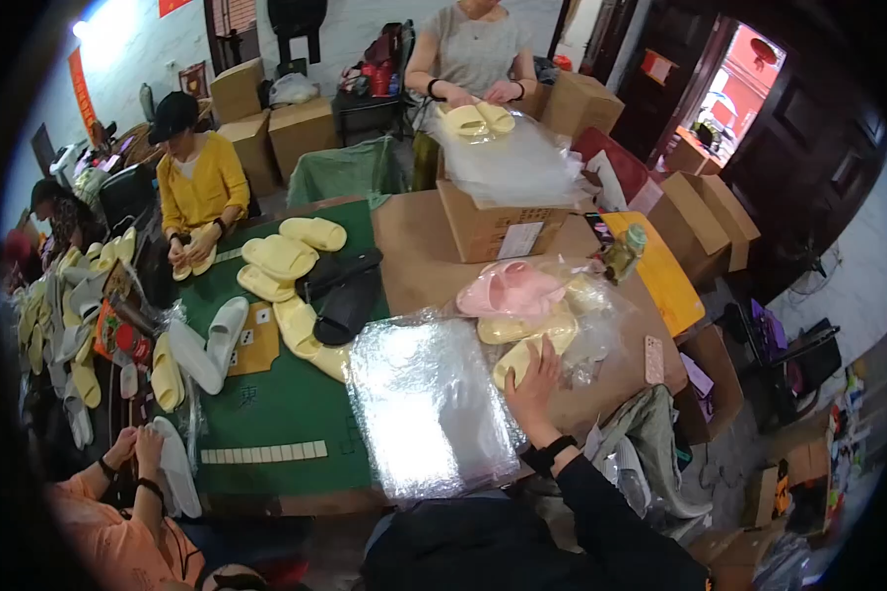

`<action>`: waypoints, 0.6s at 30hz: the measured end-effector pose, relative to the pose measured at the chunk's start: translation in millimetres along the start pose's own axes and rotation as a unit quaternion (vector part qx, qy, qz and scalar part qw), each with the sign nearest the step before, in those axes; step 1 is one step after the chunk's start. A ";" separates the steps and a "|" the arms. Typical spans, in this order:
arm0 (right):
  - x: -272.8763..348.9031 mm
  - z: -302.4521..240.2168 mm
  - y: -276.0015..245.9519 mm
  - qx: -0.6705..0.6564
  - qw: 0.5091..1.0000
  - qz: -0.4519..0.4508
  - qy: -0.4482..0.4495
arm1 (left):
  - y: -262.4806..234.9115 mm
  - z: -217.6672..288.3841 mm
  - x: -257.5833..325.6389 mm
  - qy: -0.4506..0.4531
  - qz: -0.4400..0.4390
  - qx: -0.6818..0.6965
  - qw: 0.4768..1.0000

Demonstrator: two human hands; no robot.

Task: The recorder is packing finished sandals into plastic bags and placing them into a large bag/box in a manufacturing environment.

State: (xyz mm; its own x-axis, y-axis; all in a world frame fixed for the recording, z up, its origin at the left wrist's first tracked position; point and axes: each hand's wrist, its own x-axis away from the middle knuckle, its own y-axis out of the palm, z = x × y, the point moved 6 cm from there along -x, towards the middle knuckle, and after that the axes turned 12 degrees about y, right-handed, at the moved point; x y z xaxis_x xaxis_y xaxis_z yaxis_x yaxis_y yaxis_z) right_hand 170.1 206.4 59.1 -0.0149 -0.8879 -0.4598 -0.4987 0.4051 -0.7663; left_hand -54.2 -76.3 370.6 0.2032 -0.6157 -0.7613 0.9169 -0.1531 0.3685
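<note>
My right hand (534, 388) reaches in from the lower right, with a dark sleeve and a black wristband. Its fingers are stretched out and rest on or just over a yellow slipper (528, 347). Behind that slipper lies a pink slipper (511, 288), wrapped in clear plastic. To the left of my hand, a stack of clear plastic bags (414, 414) spreads over the table's near edge and reflects the light. My left hand is not in view.
Black slippers (350, 300) and more yellow slippers (284, 258) lie on a green mat (266, 404). A cardboard box (483, 227) stands at the back. A phone (653, 361) and a glass jar (625, 251) are on the right. Several co-workers handle slippers around the table.
</note>
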 end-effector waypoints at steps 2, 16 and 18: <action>24.9 -9.5 9.8 -0.011 0.996 -0.081 -0.046 | 2.2 4.7 1.3 0.028 0.006 -0.011 1.000; 86.4 -22.5 35.5 -0.054 0.984 -0.156 -0.061 | 1.6 11.5 2.1 0.220 0.030 -0.014 0.975; 90.4 -21.6 38.9 -0.039 0.984 -0.165 -0.050 | -0.7 8.6 1.8 0.246 0.036 -0.005 0.969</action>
State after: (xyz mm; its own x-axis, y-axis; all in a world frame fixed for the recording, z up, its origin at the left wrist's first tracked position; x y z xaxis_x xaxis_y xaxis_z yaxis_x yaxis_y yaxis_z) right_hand 130.6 137.2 -2.6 0.2420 -0.9413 -0.2353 -0.5265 0.0763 -0.8467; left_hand -57.4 -83.9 373.5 0.4040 -0.1820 -0.8965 0.8968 -0.1144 0.4274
